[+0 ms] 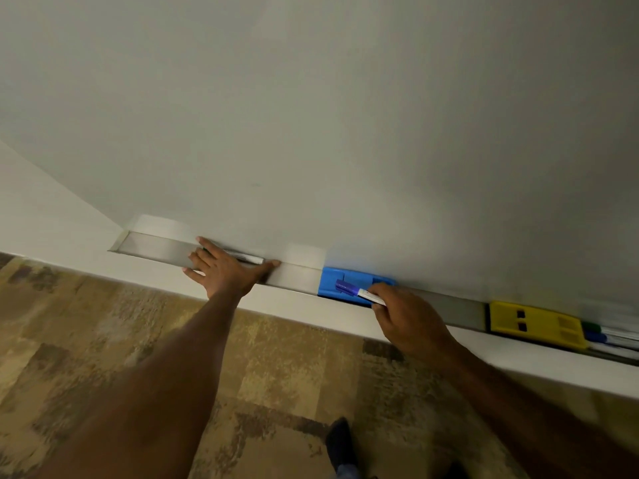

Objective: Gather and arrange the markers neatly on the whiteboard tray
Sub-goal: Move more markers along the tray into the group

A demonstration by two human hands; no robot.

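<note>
Gathering is under way: the right hand (pixel 411 323) has its fingers closed around a purple marker (pixel 359 292) above the blue eraser (pixel 352 281), while the left hand (pixel 224 271) lies flat, fingers spread, on a marker (pixel 247 258) in the whiteboard tray (pixel 155 245). Next, the purple marker probably goes beside it, parallel

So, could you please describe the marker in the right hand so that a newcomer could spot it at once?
Follow the metal tray along the foot of the whiteboard to the blue eraser. The purple marker is held over its front edge by the right hand. Unlike the marker under the left hand and those past the yellow eraser, it has a purple cap.
</note>
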